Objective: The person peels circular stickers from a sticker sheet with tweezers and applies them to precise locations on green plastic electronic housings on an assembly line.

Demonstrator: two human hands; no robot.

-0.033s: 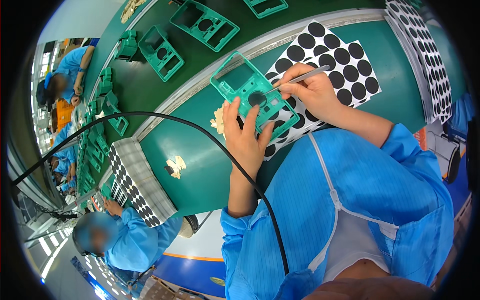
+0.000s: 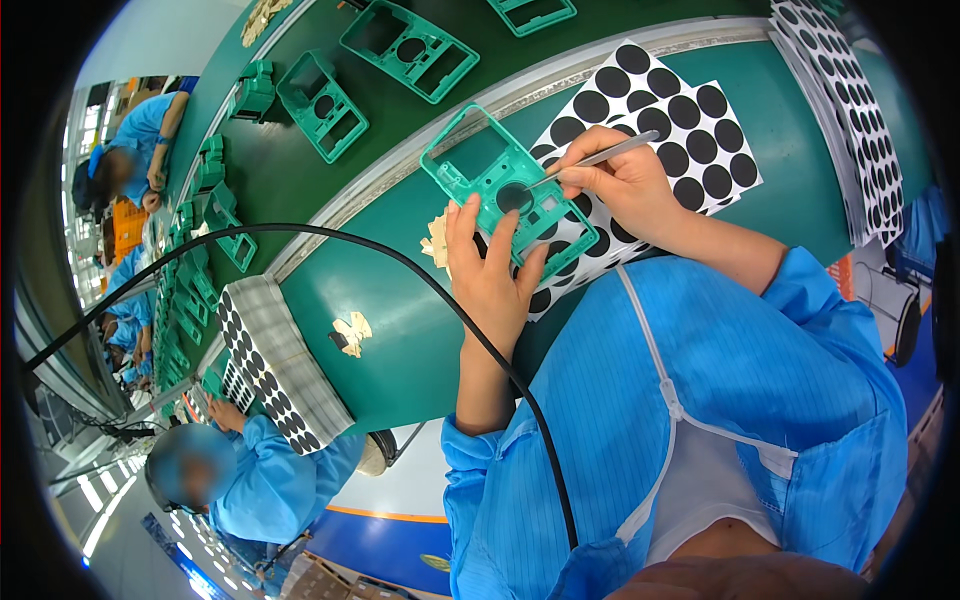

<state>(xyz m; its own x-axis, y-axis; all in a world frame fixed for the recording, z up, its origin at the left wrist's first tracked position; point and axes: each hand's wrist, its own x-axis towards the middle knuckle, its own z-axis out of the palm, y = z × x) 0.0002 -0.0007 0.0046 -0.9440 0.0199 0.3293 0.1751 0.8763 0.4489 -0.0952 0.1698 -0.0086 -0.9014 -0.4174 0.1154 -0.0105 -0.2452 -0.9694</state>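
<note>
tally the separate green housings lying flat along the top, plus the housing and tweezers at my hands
Green plastic housings along the top, one cut off: 3
Green plastic housing at the left hand: 1
Metal tweezers in the right hand: 1
Total: 5

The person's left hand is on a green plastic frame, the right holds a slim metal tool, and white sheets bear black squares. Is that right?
Not quite: the white sheets bear black circles, not squares, as the head view shows. The left hand on the frame and the tool in the right hand are correct.
</note>
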